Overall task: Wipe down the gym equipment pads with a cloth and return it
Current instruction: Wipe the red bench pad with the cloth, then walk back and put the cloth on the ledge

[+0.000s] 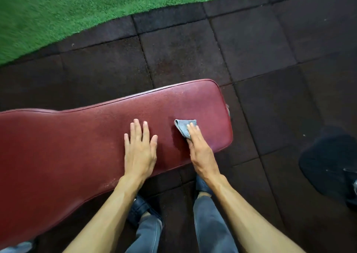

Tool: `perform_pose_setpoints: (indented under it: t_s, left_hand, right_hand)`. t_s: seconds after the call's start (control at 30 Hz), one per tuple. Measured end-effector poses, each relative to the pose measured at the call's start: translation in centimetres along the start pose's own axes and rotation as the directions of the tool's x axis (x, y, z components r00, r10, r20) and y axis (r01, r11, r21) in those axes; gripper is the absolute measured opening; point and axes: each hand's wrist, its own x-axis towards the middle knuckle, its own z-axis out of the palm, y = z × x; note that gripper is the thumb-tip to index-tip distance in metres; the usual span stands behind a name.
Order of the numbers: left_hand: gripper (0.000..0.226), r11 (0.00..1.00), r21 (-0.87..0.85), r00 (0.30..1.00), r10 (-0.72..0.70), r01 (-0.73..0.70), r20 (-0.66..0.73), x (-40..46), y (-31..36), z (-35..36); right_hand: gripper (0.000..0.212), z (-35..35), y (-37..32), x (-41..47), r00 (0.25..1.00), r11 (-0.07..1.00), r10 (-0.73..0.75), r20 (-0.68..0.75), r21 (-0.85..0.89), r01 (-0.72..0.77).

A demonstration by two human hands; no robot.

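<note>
A long dark-red padded bench pad (77,146) runs from the left edge to right of centre. My left hand (140,148) lies flat on the pad, palm down, fingers spread, holding nothing. My right hand (199,148) presses a small folded grey cloth (183,127) against the pad near its right end. Most of the cloth sticks out beyond my fingertips; part is hidden under the hand. A damp streak shows on the pad just left of the cloth.
Dark rubber floor tiles (270,50) surround the bench. Green artificial turf (77,5) fills the far left and top. A dark rounded object (328,162) sits on the floor at the right edge. My legs and shoes (139,210) stand below the pad's near edge.
</note>
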Motion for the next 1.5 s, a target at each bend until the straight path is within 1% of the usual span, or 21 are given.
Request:
perform_pose_setpoints:
  t_s: [0.07,0.13,0.17,0.27,0.4,0.43,0.5,0.63,0.77,0.9,0.97,1.03,1.07,1.1,1.13,1.17,1.2,1.23,1.33,1.43,1.5]
  left_hand:
    - [0.075,0.989,0.056,0.982,0.128,-0.136,0.141,-1.8,2.1,-1.8]
    - [0.079,0.964,0.078,0.940,0.226,-0.253,0.255,-3.8,4.5,-3.5]
    - [0.080,0.951,0.087,0.918,0.259,-0.297,0.301,-4.8,5.8,-4.3]
    - [0.096,0.915,0.104,0.857,0.320,-0.391,0.403,-7.4,10.5,-6.8]
    - [0.108,0.863,0.126,0.788,0.376,-0.489,0.487,-10.9,18.4,-9.4]
    - [0.109,0.853,0.128,0.767,0.377,-0.506,0.520,-11.7,20.7,-9.9]
    - [0.104,0.832,0.129,0.722,0.378,-0.539,0.579,-13.4,25.5,-10.9]
    - [0.104,0.775,0.134,0.673,0.432,-0.617,0.600,-15.2,35.2,-11.6]
    - [0.119,0.723,0.109,0.631,0.507,-0.682,0.587,-13.7,44.3,-11.4]
    - [0.108,0.624,0.115,0.560,0.585,-0.773,0.587,-9.6,52.7,-11.2]
    - [0.117,0.595,0.118,0.543,0.611,-0.795,0.575,-6.8,56.9,-10.8]
    - [0.135,0.572,0.115,0.525,0.631,-0.812,0.572,-3.4,61.1,-10.2]
    - [0.136,0.556,0.116,0.512,0.638,-0.823,0.575,-1.6,63.5,-10.3]
    - [0.128,0.543,0.114,0.498,0.642,-0.832,0.584,0.1,66.1,-10.4]
    - [0.108,0.529,0.106,0.479,0.641,-0.842,0.600,2.0,68.6,-10.5]
    - [0.084,0.511,0.107,0.460,0.637,-0.853,0.618,3.7,71.3,-10.7]
    - [0.069,0.495,0.117,0.447,0.626,-0.861,0.639,5.4,74.0,-10.9]
    - [0.063,0.484,0.115,0.436,0.629,-0.867,0.644,7.3,76.7,-11.2]
    - [0.061,0.422,0.132,0.399,0.644,-0.897,0.653,12.8,84.6,-12.1]
    - [0.062,0.398,0.128,0.377,0.647,-0.908,0.663,17.4,91.9,-12.4]
    - [0.069,0.387,0.124,0.362,0.638,-0.914,0.679,20.1,97.0,-12.2]
  right_hand:
    - [0.048,-2.2,-1.3,-3.0,0.990,0.982,0.137,0.035,0.129,-0.141]
    - [0.046,-4.8,-2.7,-6.2,0.965,0.937,0.253,0.069,0.231,-0.263]
    - [0.045,-6.3,-3.3,-7.6,0.956,0.920,0.285,0.073,0.258,-0.294]
    - [0.044,-10.8,-4.1,-12.0,0.921,0.883,0.384,0.061,0.268,-0.385]
    - [0.044,-17.5,-4.1,-16.8,0.875,0.838,0.483,0.030,0.275,-0.471]
    - [0.044,-19.5,-4.0,-17.7,0.868,0.830,0.497,0.016,0.281,-0.481]
    - [0.043,-23.7,-3.6,-19.4,0.845,0.792,0.535,0.016,0.338,-0.508]
    - [0.042,-32.2,-2.0,-21.6,0.814,0.755,0.579,-0.050,0.411,-0.512]
    - [0.041,-39.6,0.7,-21.5,0.772,0.734,0.621,-0.132,0.442,-0.515]
    - [0.043,-46.4,3.7,-18.7,0.736,0.724,0.647,-0.199,0.460,-0.513]
    - [0.044,-49.5,5.7,-16.6,0.718,0.716,0.662,-0.216,0.468,-0.518]
    - [0.044,-52.9,7.9,-14.0,0.700,0.706,0.673,-0.239,0.489,-0.511]
    - [0.043,-54.8,8.9,-12.5,0.695,0.708,0.673,-0.253,0.490,-0.508]
    - [0.043,-56.9,9.8,-11.0,0.691,0.711,0.674,-0.263,0.484,-0.509]
    - [0.042,-59.0,10.8,-9.4,0.685,0.711,0.676,-0.271,0.485,-0.509]
    - [0.041,-61.2,11.7,-7.8,0.679,0.704,0.682,-0.272,0.492,-0.511]
    - [0.041,-63.5,12.5,-6.2,0.681,0.705,0.681,-0.270,0.495,-0.508]
    - [0.041,-65.9,13.2,-4.4,0.683,0.710,0.676,-0.277,0.494,-0.502]
    - [0.041,-72.7,15.5,0.9,0.686,0.732,0.657,-0.313,0.481,-0.482]
    - [0.042,-79.6,17.5,5.6,0.669,0.736,0.660,-0.343,0.475,-0.483]
    - [0.042,-83.6,20.2,8.6,0.648,0.730,0.670,-0.361,0.480,-0.487]
